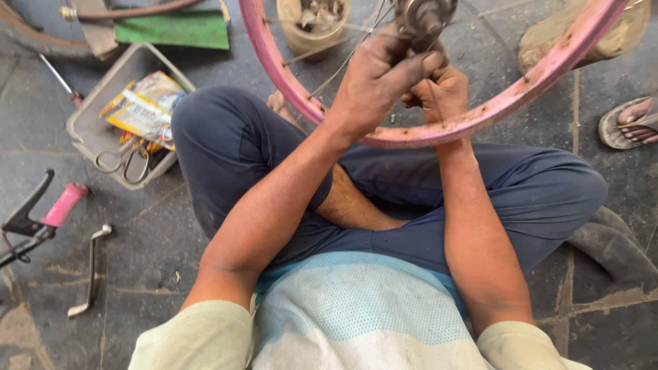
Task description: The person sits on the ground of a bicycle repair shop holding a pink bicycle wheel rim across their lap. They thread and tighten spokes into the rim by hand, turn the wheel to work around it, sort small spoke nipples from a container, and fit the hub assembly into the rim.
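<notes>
- A dark stone floor (157,240), stained and cracked, fills the scene; the person sits cross-legged on it in dark blue trousers.
- A pink rim (480,113) stands over the lap, its lower arc just above the knees, with thin spokes (329,75) running up to the hub (425,17) at the top edge.
- The left hand (380,79) reaches through the rim; its greasy fingers (411,65) are curled together and closed on the hub's underside, the thumb lying across it.
- The right hand (442,92) sits just beside and below the left, touching it, fingers bunched tight in a fist right under the hub; what it clamps is hidden by the left hand.
- So the hub lies directly above both sets of fingertips, and the rim's lower arc crosses in front of both wrists.
- To the left, a grey tray (86,123) holds scissors (127,163) and a yellow packet (144,106).
- Farther left lie a handlebar with a pink grip (63,204) and a metal crank (90,270).
- A green mat (175,29) and a tub (308,27) of small parts sit beyond the rim.
- Another person's sandalled foot (634,122) shows at the right edge; a black tyre (613,247) lies near the right knee.
</notes>
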A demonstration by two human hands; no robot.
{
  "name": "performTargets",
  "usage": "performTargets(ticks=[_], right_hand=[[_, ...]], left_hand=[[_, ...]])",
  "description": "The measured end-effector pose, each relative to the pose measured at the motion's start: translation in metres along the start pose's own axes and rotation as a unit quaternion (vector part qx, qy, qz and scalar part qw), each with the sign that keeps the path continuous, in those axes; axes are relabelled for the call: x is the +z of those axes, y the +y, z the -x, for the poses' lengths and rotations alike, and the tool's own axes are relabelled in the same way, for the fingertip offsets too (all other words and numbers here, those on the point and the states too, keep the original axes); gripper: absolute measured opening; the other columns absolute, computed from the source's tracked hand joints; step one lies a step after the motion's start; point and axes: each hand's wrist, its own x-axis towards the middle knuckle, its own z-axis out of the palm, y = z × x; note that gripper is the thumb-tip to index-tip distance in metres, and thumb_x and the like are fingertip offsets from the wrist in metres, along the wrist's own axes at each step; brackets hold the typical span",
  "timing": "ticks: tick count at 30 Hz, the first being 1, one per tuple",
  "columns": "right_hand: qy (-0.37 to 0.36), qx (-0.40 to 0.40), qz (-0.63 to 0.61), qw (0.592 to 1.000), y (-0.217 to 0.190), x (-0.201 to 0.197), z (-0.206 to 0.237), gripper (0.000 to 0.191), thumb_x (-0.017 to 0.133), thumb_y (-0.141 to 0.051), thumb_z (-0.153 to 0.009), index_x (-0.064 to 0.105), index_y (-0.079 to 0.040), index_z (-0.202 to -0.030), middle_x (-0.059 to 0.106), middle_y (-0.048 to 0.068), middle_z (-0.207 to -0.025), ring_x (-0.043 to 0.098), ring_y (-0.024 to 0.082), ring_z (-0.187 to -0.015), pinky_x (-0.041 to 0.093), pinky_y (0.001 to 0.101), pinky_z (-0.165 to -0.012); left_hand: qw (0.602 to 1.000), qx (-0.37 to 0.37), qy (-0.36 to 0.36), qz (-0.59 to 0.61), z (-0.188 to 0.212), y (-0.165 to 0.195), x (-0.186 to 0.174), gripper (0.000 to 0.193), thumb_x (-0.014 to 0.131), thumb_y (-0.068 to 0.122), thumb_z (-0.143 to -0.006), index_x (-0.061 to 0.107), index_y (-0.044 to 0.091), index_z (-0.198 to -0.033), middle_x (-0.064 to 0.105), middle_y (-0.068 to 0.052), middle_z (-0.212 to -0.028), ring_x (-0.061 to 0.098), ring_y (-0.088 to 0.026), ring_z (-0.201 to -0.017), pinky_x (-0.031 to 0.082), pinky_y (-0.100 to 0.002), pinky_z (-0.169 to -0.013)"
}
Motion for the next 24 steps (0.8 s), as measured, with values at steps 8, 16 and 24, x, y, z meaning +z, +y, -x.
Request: performTargets(ticks=[8, 16, 24], right_hand=[[0.051, -0.006, -0.151, 0.987, -0.008, -0.043, 0.007, 0.01, 0.073, 0.004, -0.093, 0.071, 0.004, -0.103, 0.073, 0.011, -0.085, 0.069, 0.015, -0.067, 0.058, 0.0268, -0.063], [0.222, -0.077, -0.163, 0.958, -0.032, -0.131, 0.043, 0.018, 0.068, 0.0, -0.094, 0.068, 0.003, -0.112, 0.072, 0.01, -0.087, 0.072, 0.018, -0.066, 0.063, 0.0322, -0.062], [0.158, -0.169, -0.314, 0.921, -0.014, -0.134, 0.108, 0.013, 0.07, -0.003, -0.105, 0.065, 0.001, -0.116, 0.071, 0.012, -0.102, 0.069, 0.02, -0.087, 0.058, 0.0316, -0.079]], left_hand=[[0.996, -0.047, -0.006, 0.072, 0.014, -0.007, 0.024, 0.022, 0.071, 0.021, -0.103, 0.072, 0.001, -0.109, 0.073, -0.003, -0.091, 0.06, -0.007, -0.074, 0.049, -0.023, -0.066], [0.944, -0.151, 0.068, 0.284, 0.039, -0.037, 0.064, 0.022, 0.071, 0.024, -0.1, 0.065, 0.005, -0.11, 0.074, -0.007, -0.099, 0.06, -0.009, -0.071, 0.049, -0.023, -0.065], [0.915, -0.242, 0.122, 0.299, 0.052, -0.077, 0.069, 0.021, 0.072, 0.025, -0.097, 0.064, 0.01, -0.109, 0.072, -0.005, -0.096, 0.058, -0.009, -0.068, 0.049, -0.025, -0.063]])
